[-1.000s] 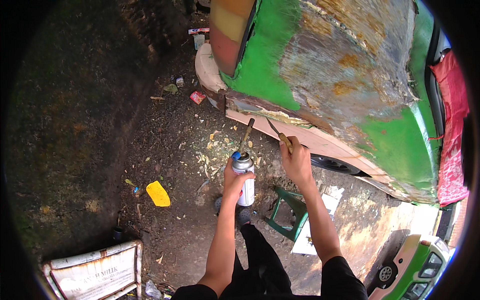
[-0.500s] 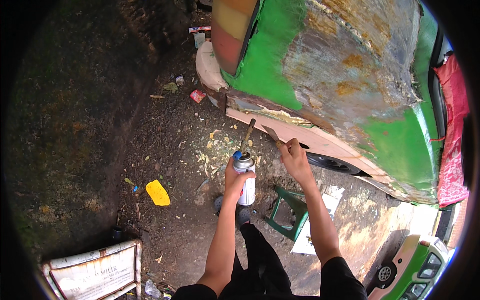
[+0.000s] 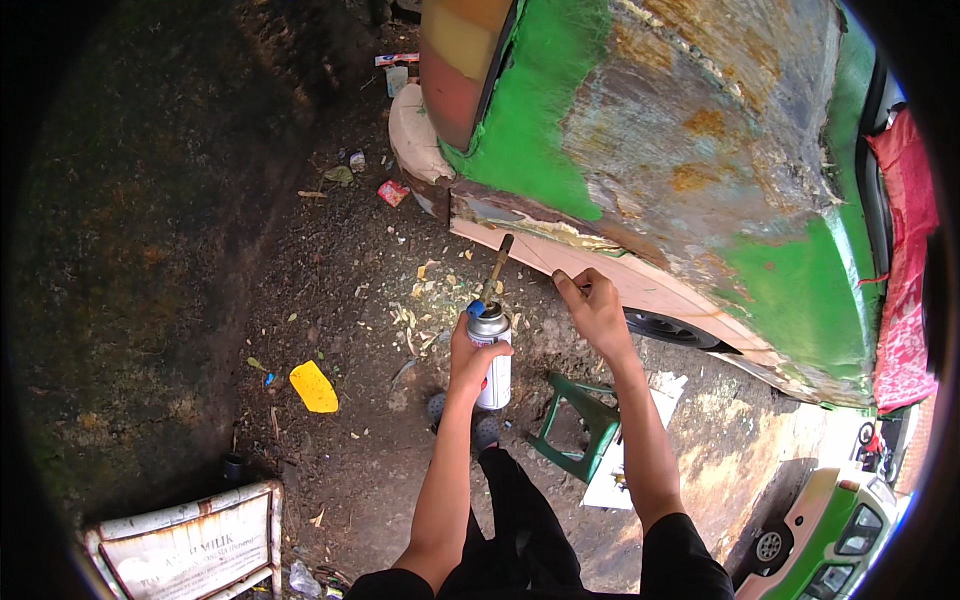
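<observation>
My left hand [image 3: 468, 362] is wrapped round a blow torch [image 3: 494, 372], a white gas canister with a blue knob and a narrow metal nozzle. The nozzle points up toward the pink lower edge of a vehicle body [image 3: 640, 150]; no flame can be made out. Pinched in my right hand [image 3: 598, 308] is a scraper [image 3: 541, 259], its thin blade seen nearly edge-on and its handle mostly hidden by the fingers. The blade is close to the pink sill; whether it touches I cannot tell. The body is green, with bare, rusty patches.
Paint flakes [image 3: 425, 310] litter the dirt below the sill. A green stool [image 3: 578, 430] stands near my right forearm, beside a white sheet [image 3: 610, 482]. A yellow piece [image 3: 313, 387] lies to the left. A framed sign [image 3: 200, 550] and another vehicle [image 3: 830, 540] occupy the lower corners.
My right hand has turned the scraper, so its broad blade now shows as a thin line. The left hand and blow torch have hardly moved.
</observation>
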Action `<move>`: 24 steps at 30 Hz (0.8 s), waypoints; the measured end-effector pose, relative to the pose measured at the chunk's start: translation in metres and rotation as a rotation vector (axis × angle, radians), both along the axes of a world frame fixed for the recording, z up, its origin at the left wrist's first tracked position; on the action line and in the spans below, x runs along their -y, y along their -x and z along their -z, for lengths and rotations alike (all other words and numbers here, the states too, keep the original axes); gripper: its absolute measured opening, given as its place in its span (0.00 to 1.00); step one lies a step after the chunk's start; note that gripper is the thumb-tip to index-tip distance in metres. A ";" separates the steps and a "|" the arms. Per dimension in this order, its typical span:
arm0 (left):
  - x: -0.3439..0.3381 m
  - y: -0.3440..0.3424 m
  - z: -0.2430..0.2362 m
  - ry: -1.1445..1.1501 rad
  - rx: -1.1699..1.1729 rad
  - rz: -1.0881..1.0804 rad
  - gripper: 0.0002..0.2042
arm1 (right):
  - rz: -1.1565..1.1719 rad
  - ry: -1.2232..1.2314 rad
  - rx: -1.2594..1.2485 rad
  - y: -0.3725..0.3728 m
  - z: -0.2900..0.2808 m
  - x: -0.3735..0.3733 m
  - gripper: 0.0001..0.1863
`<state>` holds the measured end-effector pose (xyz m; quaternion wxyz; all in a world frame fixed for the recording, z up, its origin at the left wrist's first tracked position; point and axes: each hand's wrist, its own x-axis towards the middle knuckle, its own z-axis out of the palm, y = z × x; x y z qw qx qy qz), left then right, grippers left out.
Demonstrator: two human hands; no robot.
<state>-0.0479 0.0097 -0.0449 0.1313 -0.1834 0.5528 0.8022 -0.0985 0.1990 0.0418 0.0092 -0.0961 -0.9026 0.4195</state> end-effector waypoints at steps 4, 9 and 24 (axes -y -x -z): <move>0.001 -0.001 0.001 -0.012 -0.021 -0.002 0.28 | -0.003 0.046 0.012 0.010 -0.012 0.005 0.21; -0.001 0.000 0.004 -0.017 -0.040 -0.016 0.28 | 0.013 0.029 -0.019 0.022 -0.013 0.009 0.21; 0.015 -0.026 -0.004 0.057 -0.021 -0.071 0.27 | -0.050 -0.046 0.019 0.038 -0.024 0.012 0.22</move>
